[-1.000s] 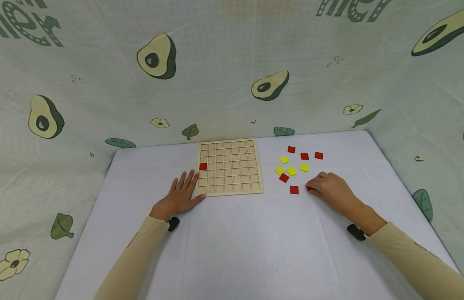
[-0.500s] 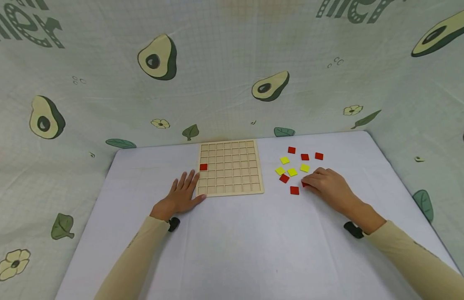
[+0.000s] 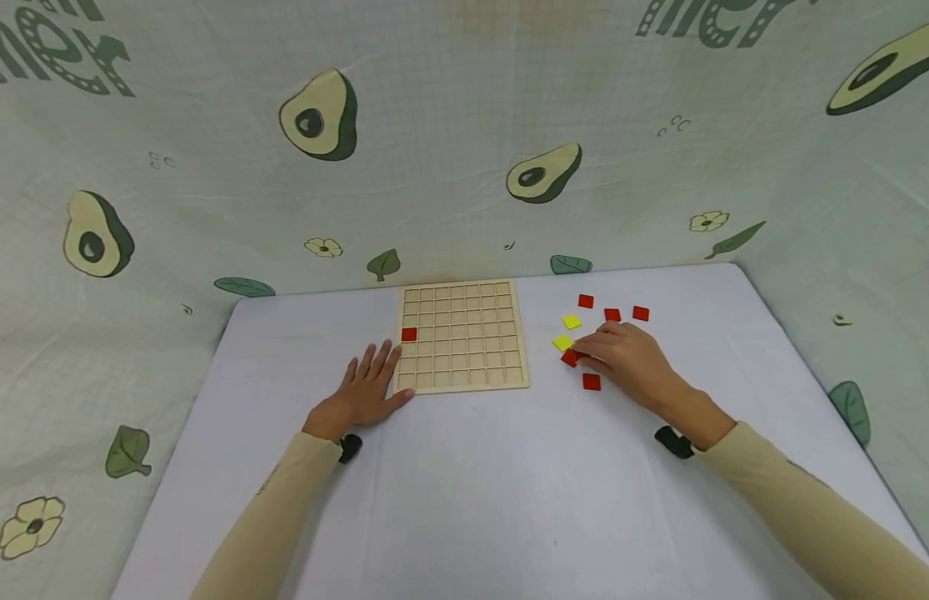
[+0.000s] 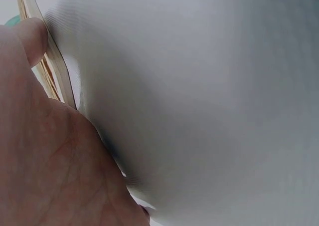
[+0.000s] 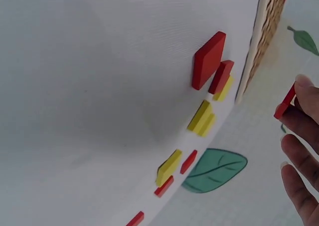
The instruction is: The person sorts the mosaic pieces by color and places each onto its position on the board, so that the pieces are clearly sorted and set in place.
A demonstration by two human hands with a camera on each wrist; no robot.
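Note:
A wooden grid board [image 3: 464, 350] lies at the back of the table, with one red tile [image 3: 409, 334] in its leftmost column. My left hand [image 3: 357, 398] rests with fingers spread at the board's lower left corner; its thumb lies against the board's edge [image 4: 62, 76] in the left wrist view. Between thumb and finger, my right hand [image 3: 635, 367] pinches a red square tile [image 5: 285, 104], held up off the table in the right wrist view. In the head view this hand is over the loose tiles and hides some yellow ones.
Loose tiles lie right of the board, among them a yellow tile [image 3: 571, 322], a nearer red tile [image 3: 591, 382] and a far red tile [image 3: 641, 313]. Behind the white table [image 3: 464, 500] hangs a cloth [image 3: 434, 167] printed with avocados.
My right hand has lifted the red tile and moved left with it, from the right side of the loose tiles to above them. The left hand has stayed in place.

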